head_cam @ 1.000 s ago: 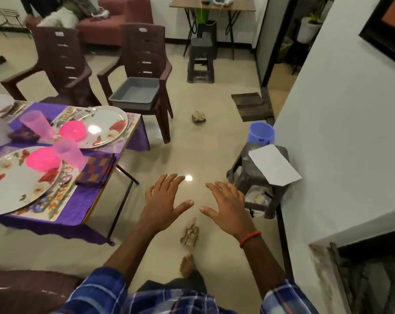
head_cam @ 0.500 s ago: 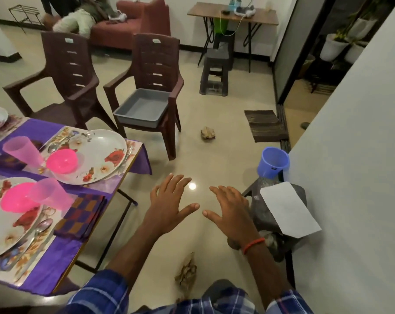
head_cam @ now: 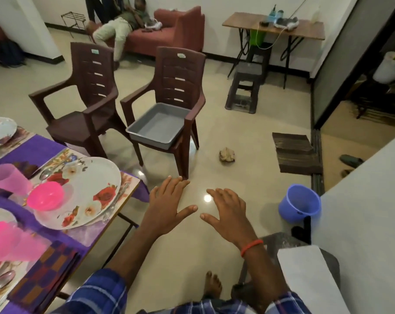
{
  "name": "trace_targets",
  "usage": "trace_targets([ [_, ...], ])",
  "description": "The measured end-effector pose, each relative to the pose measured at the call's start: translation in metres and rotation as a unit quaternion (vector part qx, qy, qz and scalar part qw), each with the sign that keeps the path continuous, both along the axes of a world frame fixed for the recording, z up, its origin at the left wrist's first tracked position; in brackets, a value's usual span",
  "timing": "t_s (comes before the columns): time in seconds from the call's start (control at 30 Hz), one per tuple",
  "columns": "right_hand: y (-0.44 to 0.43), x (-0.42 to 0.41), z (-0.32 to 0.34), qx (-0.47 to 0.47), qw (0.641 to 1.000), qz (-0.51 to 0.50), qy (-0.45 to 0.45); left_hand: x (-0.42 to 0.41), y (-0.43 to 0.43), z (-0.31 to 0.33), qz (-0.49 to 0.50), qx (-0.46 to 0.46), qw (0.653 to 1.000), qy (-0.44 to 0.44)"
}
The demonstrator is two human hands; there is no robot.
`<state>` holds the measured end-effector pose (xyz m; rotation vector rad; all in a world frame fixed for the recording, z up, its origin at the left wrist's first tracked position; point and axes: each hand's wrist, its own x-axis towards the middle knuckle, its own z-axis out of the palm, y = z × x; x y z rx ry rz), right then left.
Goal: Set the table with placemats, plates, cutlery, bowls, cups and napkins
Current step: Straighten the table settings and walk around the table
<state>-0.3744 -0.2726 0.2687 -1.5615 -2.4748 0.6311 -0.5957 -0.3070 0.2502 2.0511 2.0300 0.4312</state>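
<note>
My left hand (head_cam: 167,207) and my right hand (head_cam: 229,213) hover palm-down over the floor, fingers spread, holding nothing, to the right of the table (head_cam: 126,201). On the table's purple cloth lies a floral plate (head_cam: 90,196) on a floral placemat (head_cam: 129,182). A pink bowl (head_cam: 44,196) sits on that plate, with a fork (head_cam: 113,206) at its right rim and spoons (head_cam: 46,174) at its far side. Two pink cups (head_cam: 7,179) (head_cam: 13,242) lie tipped. A checked napkin (head_cam: 44,273) rests near the front edge. More plates are cut off at the left.
Two brown plastic chairs (head_cam: 87,98) stand past the table; the right chair (head_cam: 180,87) holds a grey tray (head_cam: 156,125). A blue bucket (head_cam: 299,203), a dark stool with white paper (head_cam: 305,275) and a wall (head_cam: 361,211) are at my right. A person lies on the far sofa (head_cam: 169,32).
The view has tilted up and moved forward, so the table slid left and down in frame. Both hands stay spread and empty in front of me.
</note>
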Motion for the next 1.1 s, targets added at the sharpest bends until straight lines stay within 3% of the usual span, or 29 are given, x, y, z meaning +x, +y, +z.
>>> trace_targets([
  [0.13, 0.061, -0.004, 0.001, -0.017, 0.999, 0.043, 0.014, 0.009, 0.055, 0.011, 0.031, 0.004, 0.999, -0.030],
  [0.57, 0.197, -0.038, 0.003, -0.005, 0.992, 0.118, 0.031, -0.023, 0.160, 0.001, 0.125, -0.005, 0.992, -0.014],
  [1.1, 0.380, -0.178, 0.004, 0.001, 0.962, 0.269, 0.039, -0.124, 0.292, 0.002, 0.256, 0.002, 0.966, -0.042],
])
